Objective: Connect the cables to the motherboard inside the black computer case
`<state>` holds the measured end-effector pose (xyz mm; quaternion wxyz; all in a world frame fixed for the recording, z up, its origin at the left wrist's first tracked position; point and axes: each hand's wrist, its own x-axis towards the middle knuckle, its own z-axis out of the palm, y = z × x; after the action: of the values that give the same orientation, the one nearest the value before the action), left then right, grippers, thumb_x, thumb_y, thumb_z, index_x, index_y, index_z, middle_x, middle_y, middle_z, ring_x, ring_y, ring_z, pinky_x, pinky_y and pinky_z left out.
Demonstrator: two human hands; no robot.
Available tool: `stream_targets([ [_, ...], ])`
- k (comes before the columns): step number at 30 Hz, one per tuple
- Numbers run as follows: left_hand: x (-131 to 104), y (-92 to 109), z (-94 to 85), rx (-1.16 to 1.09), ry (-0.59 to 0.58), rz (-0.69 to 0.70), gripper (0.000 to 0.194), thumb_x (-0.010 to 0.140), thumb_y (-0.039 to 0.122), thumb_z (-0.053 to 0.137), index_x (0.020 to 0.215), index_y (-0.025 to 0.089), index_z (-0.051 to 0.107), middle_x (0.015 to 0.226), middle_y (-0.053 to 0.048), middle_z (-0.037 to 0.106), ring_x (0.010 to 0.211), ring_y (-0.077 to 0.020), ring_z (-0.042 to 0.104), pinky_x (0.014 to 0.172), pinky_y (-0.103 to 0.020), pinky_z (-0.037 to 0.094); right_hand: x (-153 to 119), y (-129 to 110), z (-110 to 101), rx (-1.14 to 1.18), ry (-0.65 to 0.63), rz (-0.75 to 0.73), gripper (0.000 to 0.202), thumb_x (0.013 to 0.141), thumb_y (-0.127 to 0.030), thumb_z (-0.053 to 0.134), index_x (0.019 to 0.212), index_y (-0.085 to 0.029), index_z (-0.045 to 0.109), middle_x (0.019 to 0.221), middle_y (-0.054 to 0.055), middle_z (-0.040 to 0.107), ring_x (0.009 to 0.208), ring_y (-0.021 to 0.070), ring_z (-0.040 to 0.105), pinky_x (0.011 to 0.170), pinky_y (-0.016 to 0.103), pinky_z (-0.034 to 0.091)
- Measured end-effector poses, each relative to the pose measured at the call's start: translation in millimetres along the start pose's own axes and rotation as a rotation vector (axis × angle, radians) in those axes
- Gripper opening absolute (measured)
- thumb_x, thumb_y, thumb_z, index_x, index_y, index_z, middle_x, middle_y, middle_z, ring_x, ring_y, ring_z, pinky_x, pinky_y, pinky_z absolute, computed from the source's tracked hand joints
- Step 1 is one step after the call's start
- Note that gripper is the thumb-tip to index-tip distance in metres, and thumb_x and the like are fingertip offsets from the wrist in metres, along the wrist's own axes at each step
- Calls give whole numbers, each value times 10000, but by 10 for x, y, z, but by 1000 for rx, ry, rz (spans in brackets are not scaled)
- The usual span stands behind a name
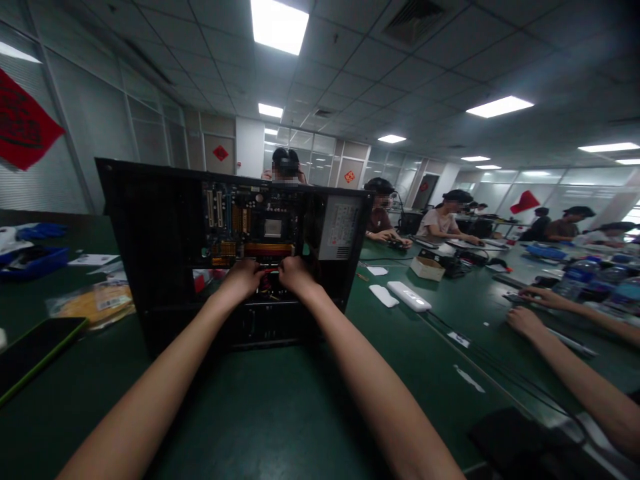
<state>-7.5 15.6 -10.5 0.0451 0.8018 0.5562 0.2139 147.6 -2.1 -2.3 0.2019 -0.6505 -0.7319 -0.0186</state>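
An open black computer case (170,267) stands before me on the green table. Inside it are a motherboard (233,223) and, at the upper right, a silver power supply (339,227). Both my hands reach in at the board's lower part, below the orange and yellow memory slots (269,250). My left hand (243,280) has its fingers closed at one end of a thin red cable (271,271). My right hand (296,275) pinches the same cable from the other side. The cable's ends are hidden by my fingers.
On the left lie a phone (37,350), a plastic packet (100,303) and a blue tray (35,263). A white power strip (409,297) and a small box (427,268) are on the right. A neighbour's hands (527,323) work at the far right; other people sit beyond.
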Motion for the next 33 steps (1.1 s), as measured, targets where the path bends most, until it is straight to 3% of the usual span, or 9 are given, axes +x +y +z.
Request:
stream_targets([
  [4,-6,-21,11,-25,1,14,305,940,335,505,994,164,751,984,-131,744,934,-242,677,793,-278,463,-451,75,-176,297,45,-254,347,1014,-398,472,922,-144,690,842,108,690,813,205,656,700,261,461],
  [6,-2,-26,13,-31,-11,17,321,946,345,496,1025,167,750,1006,-133,743,948,-247,679,804,-283,470,-835,261,-292,645,-180,-462,609,1009,-620,339,775,-150,648,652,61,608,654,179,613,601,249,452],
  [9,-3,-23,15,-9,-21,33,331,952,327,483,1076,156,737,1065,-141,734,999,-254,670,843,-297,472,-1398,685,-503,795,-277,-571,820,921,-788,56,533,-200,476,412,-16,333,384,131,421,438,226,333],
  [12,-34,4,6,17,-20,28,322,949,301,483,1097,145,722,1088,-150,725,1028,-263,662,866,-312,470,-1716,1028,-655,840,-65,-688,777,924,-781,45,488,-228,374,398,-34,242,348,109,315,435,237,270],
  [15,-90,57,-26,27,-9,18,315,954,300,477,1073,136,717,1076,-164,721,1012,-267,669,853,-316,474,-1767,1100,-539,390,166,-491,623,993,-625,345,535,-216,448,476,18,412,453,127,382,509,276,287],
  [19,-154,129,-79,33,27,56,289,954,272,476,1086,137,695,1083,-166,717,1028,-278,669,853,-333,478,-1662,1049,-29,-99,-33,-536,415,1002,-302,400,642,-196,577,622,64,598,529,132,472,570,288,307],
  [22,-166,141,-91,7,45,122,280,948,240,487,1144,150,666,1135,-148,707,1080,-269,653,888,-328,473,-1626,1090,257,-145,-120,-590,387,1013,-295,405,709,-195,623,670,48,629,573,129,527,599,276,336],
  [27,-148,74,-40,-34,51,124,286,902,186,541,1176,149,611,1156,-137,695,1086,-271,643,894,-330,468,-1695,1099,366,-90,-99,-640,381,1023,-302,416,712,-205,613,647,25,610,574,125,537,596,268,342],
  [33,-135,34,3,-51,31,127,187,910,196,533,1072,170,624,1084,-115,707,1018,-248,656,831,-308,464,-1688,840,264,-126,150,-867,397,1013,-286,446,647,-189,565,570,9,550,508,118,466,540,281,282],
])
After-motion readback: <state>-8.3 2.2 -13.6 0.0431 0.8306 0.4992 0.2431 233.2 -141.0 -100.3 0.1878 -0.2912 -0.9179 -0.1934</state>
